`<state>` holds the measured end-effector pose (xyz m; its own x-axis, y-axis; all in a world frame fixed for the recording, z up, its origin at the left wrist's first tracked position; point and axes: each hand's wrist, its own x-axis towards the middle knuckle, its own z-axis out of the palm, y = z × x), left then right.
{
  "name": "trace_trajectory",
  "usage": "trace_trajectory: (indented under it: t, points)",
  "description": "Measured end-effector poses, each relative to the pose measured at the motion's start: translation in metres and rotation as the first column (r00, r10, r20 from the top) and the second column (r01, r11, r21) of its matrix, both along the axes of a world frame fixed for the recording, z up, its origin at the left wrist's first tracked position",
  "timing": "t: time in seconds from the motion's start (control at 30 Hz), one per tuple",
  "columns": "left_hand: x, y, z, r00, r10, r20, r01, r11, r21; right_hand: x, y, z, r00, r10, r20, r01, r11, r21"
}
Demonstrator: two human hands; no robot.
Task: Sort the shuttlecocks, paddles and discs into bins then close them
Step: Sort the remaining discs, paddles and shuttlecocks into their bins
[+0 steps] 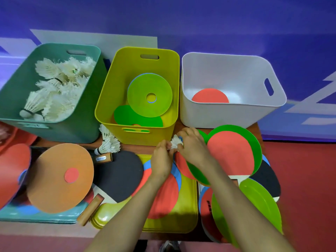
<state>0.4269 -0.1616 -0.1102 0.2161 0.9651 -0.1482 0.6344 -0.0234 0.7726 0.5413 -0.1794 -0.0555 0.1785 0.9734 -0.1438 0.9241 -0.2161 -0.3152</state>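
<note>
Your left hand [161, 159] and right hand [192, 146] meet on one shuttlecock [176, 141], fingers [183, 132] curled, pinching it from both sides, just in front of yellow bin [145, 138] right corner. Teal bin [76, 128] holds shuttlecock pile [58, 84]. Yellow bin holds green discs [145, 91]. White bin [218, 115] holds red round piece [209, 96]. Loose shuttlecocks [109, 142] on counter [138, 149] between teal and yellow bins. Black paddle [120, 175], orange disc [60, 179] lie nearer you.
</note>
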Motion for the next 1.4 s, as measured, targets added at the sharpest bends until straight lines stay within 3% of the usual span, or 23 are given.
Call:
trace_trajectory:
  t: [0.17, 0.3, 0.53, 0.6, 0.7, 0.87, 0.97, 1.13, 1.27, 1.4]
  points:
    - [-0.011, -0.005, -0.002, 0.994, -0.056, 0.098, 0.048, 0.995, 0.085, -0.009, -0.001, 0.001, 0.996, 0.050, 0.068, -0.040, 0.990, -0.139]
    - [-0.028, -0.009, 0.007, 0.988, -0.100, 0.116, 0.082, 0.986, 0.149, -0.017, -0.002, 0.005, 0.976, 0.125, 0.178, -0.102, 0.986, -0.133]
    - [-0.063, -0.008, 0.016, 0.997, 0.022, 0.068, -0.031, 0.991, 0.132, -0.031, 0.002, 0.013, 0.925, 0.194, 0.326, -0.156, 0.978, -0.138]
    - [-0.074, -0.005, 0.015, 0.999, 0.036, 0.036, -0.041, 0.988, 0.150, -0.034, 0.002, 0.017, 0.938, 0.202, 0.282, -0.174, 0.977, -0.123]
    - [-0.092, 0.001, 0.016, 0.997, 0.042, -0.058, -0.031, 0.984, 0.178, -0.045, -0.002, 0.023, 0.984, 0.174, 0.038, -0.170, 0.980, -0.100]
    - [-0.141, 0.034, 0.027, 0.945, 0.136, -0.299, -0.027, 0.939, 0.343, -0.078, -0.004, 0.013, 0.962, 0.207, -0.176, -0.221, 0.973, -0.069]
    - [-0.159, 0.061, 0.034, 0.918, 0.132, -0.373, -0.050, 0.974, 0.223, -0.099, 0.002, 0.011, 0.961, 0.206, -0.186, -0.211, 0.978, -0.006]
    - [-0.156, 0.089, 0.029, 0.846, -0.033, -0.533, 0.030, 0.999, -0.013, -0.121, 0.011, 0.012, 0.976, 0.157, -0.152, -0.153, 0.987, 0.040]
    - [-0.155, 0.093, 0.029, 0.800, -0.061, -0.597, 0.088, 0.996, 0.016, -0.125, 0.012, 0.012, 0.983, 0.130, -0.133, -0.128, 0.991, 0.027]
    - [-0.164, 0.092, 0.031, 0.837, -0.002, -0.547, 0.046, 0.997, 0.067, -0.124, 0.009, 0.014, 0.986, 0.116, -0.120, -0.113, 0.993, 0.030]
